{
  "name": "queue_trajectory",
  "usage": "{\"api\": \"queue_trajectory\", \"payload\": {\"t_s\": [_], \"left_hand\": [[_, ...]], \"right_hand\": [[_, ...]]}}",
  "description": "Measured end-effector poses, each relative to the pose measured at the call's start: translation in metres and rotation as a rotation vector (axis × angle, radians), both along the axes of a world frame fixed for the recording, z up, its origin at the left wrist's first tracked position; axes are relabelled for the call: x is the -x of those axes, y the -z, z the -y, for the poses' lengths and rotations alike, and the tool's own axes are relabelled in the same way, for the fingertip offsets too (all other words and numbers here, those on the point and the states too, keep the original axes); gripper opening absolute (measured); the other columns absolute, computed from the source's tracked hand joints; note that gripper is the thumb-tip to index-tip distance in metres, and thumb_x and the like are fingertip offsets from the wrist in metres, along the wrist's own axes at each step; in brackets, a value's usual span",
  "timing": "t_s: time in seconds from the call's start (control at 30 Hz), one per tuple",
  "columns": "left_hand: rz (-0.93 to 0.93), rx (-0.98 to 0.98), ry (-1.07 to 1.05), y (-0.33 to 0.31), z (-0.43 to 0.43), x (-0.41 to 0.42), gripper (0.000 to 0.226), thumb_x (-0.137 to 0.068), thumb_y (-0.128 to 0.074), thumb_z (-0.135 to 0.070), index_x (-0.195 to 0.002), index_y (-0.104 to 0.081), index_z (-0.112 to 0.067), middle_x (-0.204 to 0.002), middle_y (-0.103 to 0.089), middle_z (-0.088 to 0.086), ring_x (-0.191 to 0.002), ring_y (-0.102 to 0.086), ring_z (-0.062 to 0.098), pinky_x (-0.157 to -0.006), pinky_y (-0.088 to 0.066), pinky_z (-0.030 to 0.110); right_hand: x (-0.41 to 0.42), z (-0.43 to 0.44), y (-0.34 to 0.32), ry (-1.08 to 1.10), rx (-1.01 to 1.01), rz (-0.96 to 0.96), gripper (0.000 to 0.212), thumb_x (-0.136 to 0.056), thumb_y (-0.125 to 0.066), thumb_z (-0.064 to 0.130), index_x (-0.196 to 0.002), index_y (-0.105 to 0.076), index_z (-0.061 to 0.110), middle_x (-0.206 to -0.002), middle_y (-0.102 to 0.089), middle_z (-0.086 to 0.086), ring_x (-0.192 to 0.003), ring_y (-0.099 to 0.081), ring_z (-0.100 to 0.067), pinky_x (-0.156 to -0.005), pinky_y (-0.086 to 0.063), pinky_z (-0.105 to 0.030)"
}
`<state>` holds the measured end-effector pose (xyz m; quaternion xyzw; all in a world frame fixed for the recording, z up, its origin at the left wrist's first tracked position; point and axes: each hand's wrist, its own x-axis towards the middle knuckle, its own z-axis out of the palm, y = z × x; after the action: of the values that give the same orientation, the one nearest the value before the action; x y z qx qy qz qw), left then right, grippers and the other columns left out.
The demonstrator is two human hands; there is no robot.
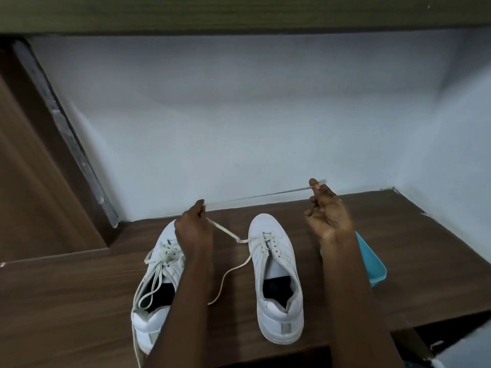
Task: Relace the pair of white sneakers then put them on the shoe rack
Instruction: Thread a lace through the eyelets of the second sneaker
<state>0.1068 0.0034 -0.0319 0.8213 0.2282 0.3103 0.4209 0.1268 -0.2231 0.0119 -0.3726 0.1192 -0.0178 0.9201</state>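
Likely a home entryway or closet nook: a dark wood-laminate shelf (398,235) fills a white-walled niche (239,115), a brown door frame (39,155) at its left edge, white sneakers (276,274) on it.

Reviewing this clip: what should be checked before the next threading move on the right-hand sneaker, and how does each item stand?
1. Left hand grips the lace: ok, pinched at the fingertips.
2. Right hand has the lace's tip: ok, pinched between thumb and finger.
3. Lace pulled straight between the hands: ok.
4. Right sneaker upright on the wooden surface: ok.
5. Right sneaker fully laced: not ok, upper eyelets are empty and the lace's other end trails loose.
6. Left sneaker laced and tightened: cannot tell, its laces lie in slack loops.
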Motion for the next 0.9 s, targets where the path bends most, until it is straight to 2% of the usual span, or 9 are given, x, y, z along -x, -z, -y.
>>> {"api": "queue_trajectory", "payload": {"t_s": [0.1,0.27,0.33,0.47,0.57,0.63,0.77,0.83,0.9], "left_hand": [[0.079,-0.029,-0.085,-0.003,-0.012,0.001,0.028,-0.097,-0.049,-0.010,-0.119,-0.066,-0.012,-0.097,-0.070,0.017,-0.089,-0.063,0.031,-0.071,-0.036,0.023],[0.109,-0.039,-0.123,-0.006,-0.021,0.003,0.026,-0.095,-0.050,-0.005,-0.113,-0.068,-0.007,-0.093,-0.070,0.021,-0.076,-0.058,0.025,-0.065,-0.030,0.019],[0.050,-0.028,-0.082,-0.003,-0.025,0.002,0.027,-0.095,-0.050,-0.005,-0.115,-0.067,-0.006,-0.101,-0.070,0.019,-0.084,-0.061,0.027,-0.065,-0.029,0.015],[-0.245,-0.002,0.179,-0.001,-0.032,-0.005,0.048,-0.085,-0.053,0.002,-0.131,-0.055,-0.010,-0.130,-0.058,0.013,-0.119,-0.054,0.026,-0.092,-0.037,0.022],[-0.209,0.036,0.350,-0.016,-0.019,-0.001,0.049,-0.083,-0.054,0.002,-0.129,-0.057,-0.016,-0.134,-0.056,0.002,-0.125,-0.050,0.018,-0.099,-0.034,0.019],[-0.094,0.202,0.475,-0.032,-0.001,0.004,0.035,-0.088,-0.058,-0.008,-0.122,-0.064,-0.017,-0.127,-0.062,-0.002,-0.122,-0.053,0.012,-0.096,-0.035,0.016],[-0.118,0.358,0.822,-0.042,0.031,0.013,0.025,-0.094,-0.054,-0.023,-0.108,-0.071,-0.012,-0.110,-0.071,0.001,-0.107,-0.062,0.006,-0.091,-0.043,0.018],[-0.087,0.429,0.883,-0.036,0.037,0.014,0.025,-0.096,-0.049,-0.012,-0.097,-0.073,-0.004,-0.102,-0.072,0.009,-0.101,-0.067,0.015,-0.094,-0.048,0.026],[-0.051,0.545,0.913,-0.032,0.039,0.014,0.027,-0.095,-0.046,-0.004,-0.085,-0.071,-0.002,-0.092,-0.072,0.016,-0.093,-0.069,0.022,-0.092,-0.051,0.032]], "right_hand": [[0.005,0.008,0.008,0.024,-0.152,0.043,0.018,-0.079,-0.059,-0.002,-0.082,-0.059,0.016,-0.067,-0.068,0.013,-0.058,-0.040,-0.001,-0.048,-0.031,-0.012],[0.002,0.013,0.011,0.155,0.008,0.038,0.022,-0.089,-0.055,0.000,-0.080,-0.057,0.020,-0.058,-0.065,0.014,-0.060,-0.038,-0.002,-0.042,-0.031,-0.011],[-0.001,0.015,0.012,0.209,0.059,0.055,0.021,-0.090,-0.058,0.005,-0.079,-0.058,0.023,-0.064,-0.068,0.013,-0.059,-0.039,-0.003,-0.041,-0.030,-0.012],[-0.002,0.014,0.011,0.251,0.301,0.105,0.018,-0.088,-0.062,0.010,-0.077,-0.062,0.024,-0.079,-0.072,0.009,-0.066,-0.050,-0.003,-0.051,-0.030,-0.017],[0.001,-0.002,0.007,0.106,0.463,0.226,0.021,-0.082,-0.066,0.000,-0.075,-0.065,0.019,-0.070,-0.069,0.016,-0.070,-0.060,0.006,-0.065,-0.039,-0.015],[0.004,-0.017,0.007,-0.034,0.528,0.312,0.022,-0.075,-0.069,-0.008,-0.072,-0.069,0.015,-0.074,-0.071,0.010,-0.072,-0.064,0.003,-0.073,-0.046,-0.015],[0.008,-0.044,0.011,-0.218,0.576,0.323,0.022,-0.062,-0.079,-0.002,-0.064,-0.077,0.020,-0.127,-0.053,-0.013,-0.113,-0.059,-0.020,-0.098,-0.048,-0.038],[0.010,-0.048,0.011,-0.247,0.601,0.337,0.023,-0.062,-0.080,0.000,-0.064,-0.077,0.022,-0.131,-0.048,-0.012,-0.117,-0.056,-0.025,-0.098,-0.049,-0.040],[0.011,-0.049,0.011,-0.267,0.626,0.361,0.027,-0.066,-0.077,-0.004,-0.065,-0.077,0.023,-0.126,-0.051,-0.016,-0.109,-0.059,-0.026,-0.086,-0.052,-0.036]]}}
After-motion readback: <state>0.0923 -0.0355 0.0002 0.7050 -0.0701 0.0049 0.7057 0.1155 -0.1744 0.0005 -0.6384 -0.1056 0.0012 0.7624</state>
